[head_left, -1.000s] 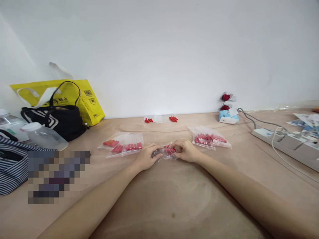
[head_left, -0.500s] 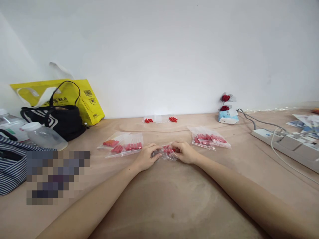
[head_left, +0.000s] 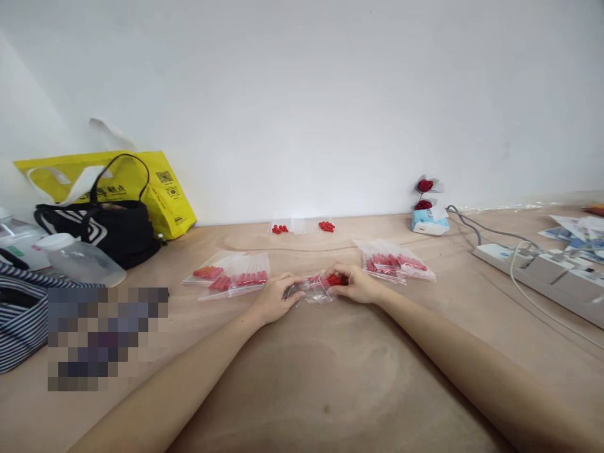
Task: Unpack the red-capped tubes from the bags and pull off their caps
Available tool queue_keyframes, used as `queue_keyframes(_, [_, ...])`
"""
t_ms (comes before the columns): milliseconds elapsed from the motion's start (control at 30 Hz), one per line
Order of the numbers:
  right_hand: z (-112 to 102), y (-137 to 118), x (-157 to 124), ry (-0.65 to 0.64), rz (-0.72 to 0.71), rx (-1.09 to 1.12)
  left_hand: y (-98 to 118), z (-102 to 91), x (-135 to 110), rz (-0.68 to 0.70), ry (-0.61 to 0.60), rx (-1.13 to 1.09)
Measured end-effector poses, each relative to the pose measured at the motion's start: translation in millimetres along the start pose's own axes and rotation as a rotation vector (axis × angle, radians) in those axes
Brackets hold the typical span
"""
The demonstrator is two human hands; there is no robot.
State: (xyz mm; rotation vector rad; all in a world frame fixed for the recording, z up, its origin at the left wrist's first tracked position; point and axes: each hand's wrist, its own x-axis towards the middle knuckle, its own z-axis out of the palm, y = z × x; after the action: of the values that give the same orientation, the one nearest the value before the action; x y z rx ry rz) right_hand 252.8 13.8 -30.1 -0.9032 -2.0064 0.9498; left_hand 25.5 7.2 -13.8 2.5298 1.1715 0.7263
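A clear plastic bag lies between my hands at the middle of the table. My left hand is closed on its left end, thumb and fingers pinching the film. My right hand grips a bunch of small red rod-shaped pieces at the bag's right side. Whether these pieces are inside the film or just out of it, I cannot tell. Left of my left hand lie flat zip bags with red pieces in them. More such filled bags overlap beyond my right hand.
Two small groups of red pieces lie on clear bags by the wall. A yellow bag, a black bag and a plastic bottle stand left. A tissue pack and a power strip are right.
My right hand has shifted slightly right with the red pieces, which now show more at its fingertips. More of the clear bag shows between the hands. My left hand stays nearly in place.
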Motion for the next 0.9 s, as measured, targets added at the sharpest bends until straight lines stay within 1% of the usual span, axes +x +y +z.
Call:
queue_keyframes(100, [-6, -2, 2, 0.051, 0.031, 0.027, -4, -1.9, -1, -0.001, 0.001, 0.007])
queue_keyframes(167, [-18, -6, 3, 0.062, 0.084, 0.078, -8, -4.1, -3, -0.003, 0.011, 0.015])
queue_keyframes(233, [-35, -11, 3, 0.099, 0.164, 0.109, -12, -6.2, -5, -0.01, 0.021, 0.026])
queue_keyframes(300, [-53, -16, 2, 0.199, 0.235, 0.109, -14, -7.4, -6, -0.016, 0.029, 0.041])
queue_keyframes(333, [-60, -18, 2, 0.253, 0.239, 0.096, -15, -7.6, -7, -0.017, 0.031, 0.048])
queue_keyframes(400, [-69, -18, 1, 0.382, 0.202, 0.027, -15, -7.3, -7, -0.012, 0.032, 0.056])
queue_keyframes(433, [-69, -17, 2, 0.46, 0.164, -0.04, -15, -7.1, -7, -0.011, 0.032, 0.057])
queue_keyframes(500, [-64, -11, 4, 0.612, 0.068, -0.231, -14, -6.7, -7, -0.011, 0.028, 0.054])
queue_keyframes(533, [-58, -6, 5, 0.668, 0.012, -0.344, -13, -6.8, -6, -0.013, 0.028, 0.053])
queue_keyframes(567, [-51, -2, 6, 0.686, -0.042, -0.448, -13, -6.9, -6, -0.014, 0.028, 0.052])
queue_keyframes(600, [-43, 3, 7, 0.671, -0.084, -0.534, -13, -7.1, -6, -0.015, 0.028, 0.051])
queue_keyframes(667, [-29, 11, 8, 0.571, -0.124, -0.69, -12, -7.3, -6, -0.014, 0.032, 0.05])
queue_keyframes(767, [-13, 17, 8, 0.394, -0.114, -0.902, -13, -7.2, -6, -0.004, 0.03, 0.042])
queue_keyframes(833, [-8, 17, 8, 0.306, -0.106, -0.962, -13, -7.0, -6, 0.001, 0.028, 0.038])
queue_keyframes(900, [-5, 16, 8, 0.26, -0.109, -0.969, -13, -6.9, -6, 0.001, 0.028, 0.038])
